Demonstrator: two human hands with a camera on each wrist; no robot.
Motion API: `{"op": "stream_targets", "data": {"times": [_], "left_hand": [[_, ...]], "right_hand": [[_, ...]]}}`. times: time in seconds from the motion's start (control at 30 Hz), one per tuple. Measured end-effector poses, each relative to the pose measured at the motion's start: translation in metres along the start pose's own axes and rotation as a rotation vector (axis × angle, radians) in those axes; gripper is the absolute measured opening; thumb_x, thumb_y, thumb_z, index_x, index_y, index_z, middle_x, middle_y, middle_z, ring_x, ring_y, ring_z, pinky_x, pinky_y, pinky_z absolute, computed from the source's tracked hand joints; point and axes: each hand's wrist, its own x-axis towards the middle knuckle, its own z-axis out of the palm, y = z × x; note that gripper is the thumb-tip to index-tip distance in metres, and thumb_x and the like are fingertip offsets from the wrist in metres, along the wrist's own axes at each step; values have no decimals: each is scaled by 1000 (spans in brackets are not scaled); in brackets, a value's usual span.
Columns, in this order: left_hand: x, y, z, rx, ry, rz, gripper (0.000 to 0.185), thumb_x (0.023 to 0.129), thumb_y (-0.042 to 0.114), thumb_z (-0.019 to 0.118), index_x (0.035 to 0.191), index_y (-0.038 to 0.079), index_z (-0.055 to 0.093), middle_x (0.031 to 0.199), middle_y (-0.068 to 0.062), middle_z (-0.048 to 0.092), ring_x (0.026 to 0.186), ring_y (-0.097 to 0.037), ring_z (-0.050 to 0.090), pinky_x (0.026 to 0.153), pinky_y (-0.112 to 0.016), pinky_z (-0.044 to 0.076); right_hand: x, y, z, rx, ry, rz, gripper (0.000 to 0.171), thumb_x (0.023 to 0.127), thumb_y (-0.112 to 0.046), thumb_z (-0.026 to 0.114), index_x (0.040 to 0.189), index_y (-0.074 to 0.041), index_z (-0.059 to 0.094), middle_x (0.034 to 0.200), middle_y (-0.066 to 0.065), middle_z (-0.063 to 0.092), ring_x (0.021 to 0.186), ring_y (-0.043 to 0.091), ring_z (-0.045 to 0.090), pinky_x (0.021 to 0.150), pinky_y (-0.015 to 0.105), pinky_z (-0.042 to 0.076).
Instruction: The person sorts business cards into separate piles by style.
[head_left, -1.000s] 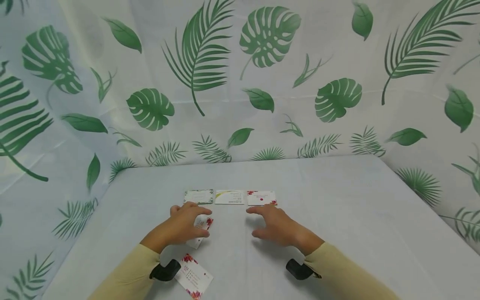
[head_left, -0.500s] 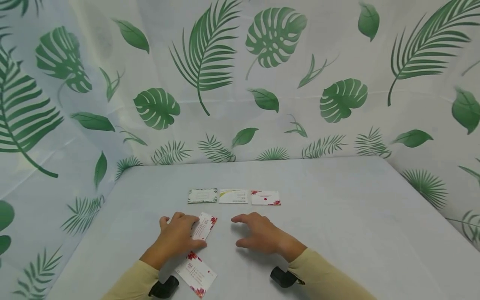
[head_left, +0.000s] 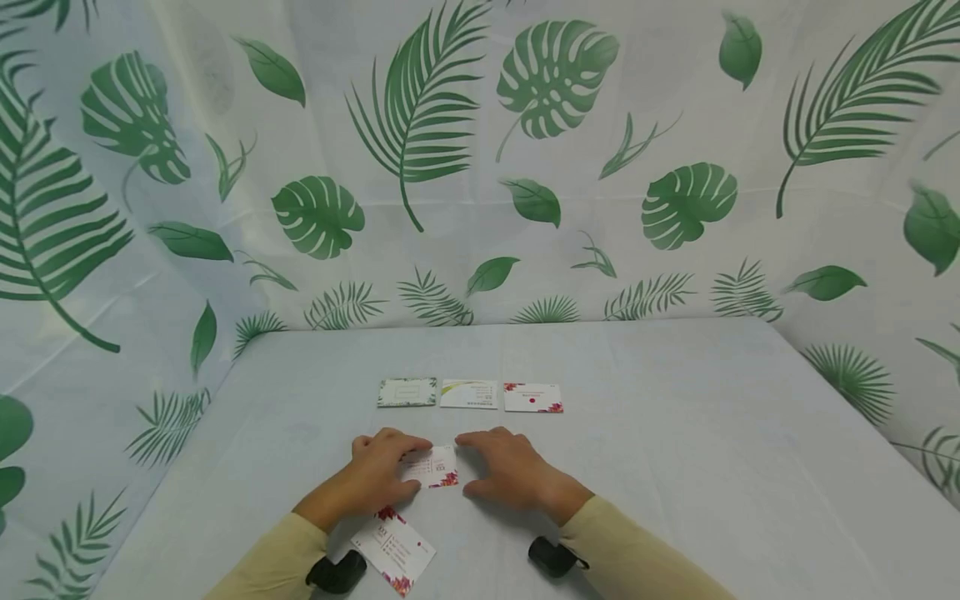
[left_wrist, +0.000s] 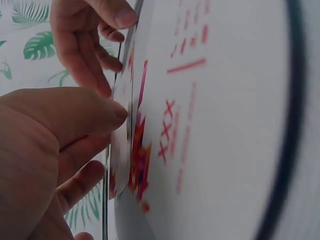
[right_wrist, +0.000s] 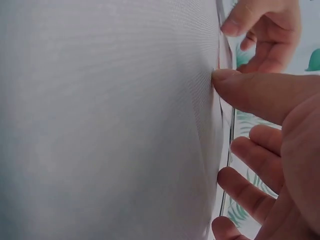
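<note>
A white business card with red floral corners (head_left: pixel 444 465) lies on the table between the two hands. My left hand (head_left: pixel 378 471) holds it from the left, fingers along its far edge and thumb at its near edge, covering its left part. From the other side, my right hand (head_left: pixel 510 471) has its thumb and fingers spread loosely by the card's right edge; whether they touch it I cannot tell. A second red floral card (head_left: pixel 396 550) lies slanted nearer the body, below the left wrist, and looms large in the left wrist view.
Farther back, a row holds a green leaf-bordered card (head_left: pixel 407 392), a white card with a yellow curve (head_left: pixel 468 394) and a red floral card (head_left: pixel 533 397). They lie on a white-covered table (head_left: pixel 675 458). Leaf-print cloth (head_left: pixel 450 167) hangs behind.
The card at my left hand has turned from slanted to nearly level with the row and shifted right. My left hand moved right with it; the right hand moved left, closer to the card.
</note>
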Motion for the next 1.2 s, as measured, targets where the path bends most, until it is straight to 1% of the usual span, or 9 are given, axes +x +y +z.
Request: {"op": "stream_targets", "data": {"times": [0.13,0.23,0.43,0.53,0.73,0.83,0.97,1.03,1.2], "left_hand": [[3,1,2,-32,-18,63,43,88,10,74,130,7,65,126,-2,64,120,-25,51,98,-60,20],[3,0,3,-28,-19,67,43,89,13,74,130,8,64,127,-2,64,121,-25,51,97,-60,21],[-1,-5,0,3,-28,-1,53,83,23,82,132,12,64,127,1,63,121,-23,50,96,-57,23],[-4,-5,-3,31,-32,-30,59,79,26,86,132,13,64,126,2,63,121,-23,49,94,-56,24],[-9,-6,-8,93,8,-64,59,77,26,88,130,14,66,123,5,64,120,-22,50,97,-58,22],[-10,-7,-9,89,9,-76,59,76,28,89,129,15,67,122,5,64,120,-22,50,98,-59,22],[-9,-8,-8,72,7,-76,57,76,28,89,127,15,67,120,6,63,119,-22,50,99,-58,21],[-8,-8,-8,70,12,-68,54,78,27,88,127,16,67,119,6,63,120,-22,50,99,-58,21],[0,-4,-7,35,42,-42,51,81,26,86,127,17,67,119,9,62,122,-21,49,100,-56,20]], "right_hand": [[2,-2,1,-43,3,-12,60,85,-25,79,139,-9,57,136,5,60,123,28,51,99,51,39],[2,-4,2,-56,-2,-25,56,86,-27,78,136,-10,60,133,4,62,121,27,52,98,50,39],[4,-8,6,-94,-10,-22,56,85,-36,77,134,-12,62,130,1,64,118,24,52,96,46,39],[5,-9,6,-122,-2,-21,54,86,-36,78,133,-13,62,129,1,64,116,23,52,95,44,39],[6,-8,7,-135,10,-20,49,88,-33,78,130,-13,63,126,1,65,113,22,53,95,44,40],[6,-7,7,-116,6,-7,48,88,-31,77,130,-13,63,124,0,65,113,22,52,96,45,40],[5,-4,4,-30,8,30,48,87,-28,76,130,-12,64,119,0,63,109,22,53,94,44,42],[5,-2,0,15,12,43,48,87,-27,76,130,-12,64,118,1,62,108,22,53,93,44,44],[-1,6,-11,52,37,48,48,87,-23,76,131,-10,63,121,3,61,110,23,53,92,45,45]]}}
